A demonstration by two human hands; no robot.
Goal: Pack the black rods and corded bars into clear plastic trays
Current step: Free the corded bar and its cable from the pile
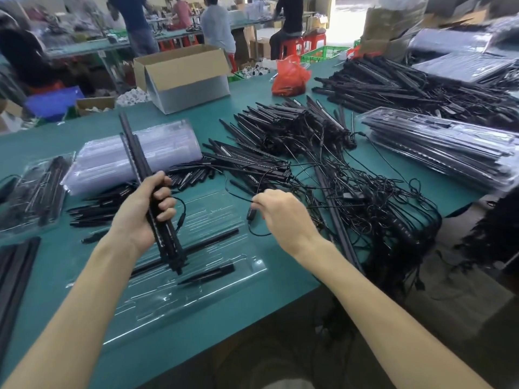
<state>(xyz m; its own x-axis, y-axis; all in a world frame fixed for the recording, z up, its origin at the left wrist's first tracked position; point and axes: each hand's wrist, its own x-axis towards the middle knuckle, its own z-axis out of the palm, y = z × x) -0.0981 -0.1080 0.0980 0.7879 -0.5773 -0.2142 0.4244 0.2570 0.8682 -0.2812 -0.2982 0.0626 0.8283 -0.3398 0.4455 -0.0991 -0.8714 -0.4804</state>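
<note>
My left hand (148, 209) grips a bundle of long black corded bars (137, 158), held almost upright above the table. A thin black cord (254, 231) with a small inline plug hangs from my right hand (283, 217), which pinches it just right of the bundle. Below both hands lies an open clear plastic tray (213, 293) on the green table; one long black rod (196, 245) and a short black spike (207, 273) rest in it. Loose black spikes (112, 203) lie behind the tray.
A tangled heap of corded bars (351, 192) fills the middle right. Stacked clear trays (134, 153) sit behind my left hand, packed trays (449, 147) at right and far left (33, 192). A cardboard box (182, 77) and red bag (290, 77) stand further back. People work at distant benches.
</note>
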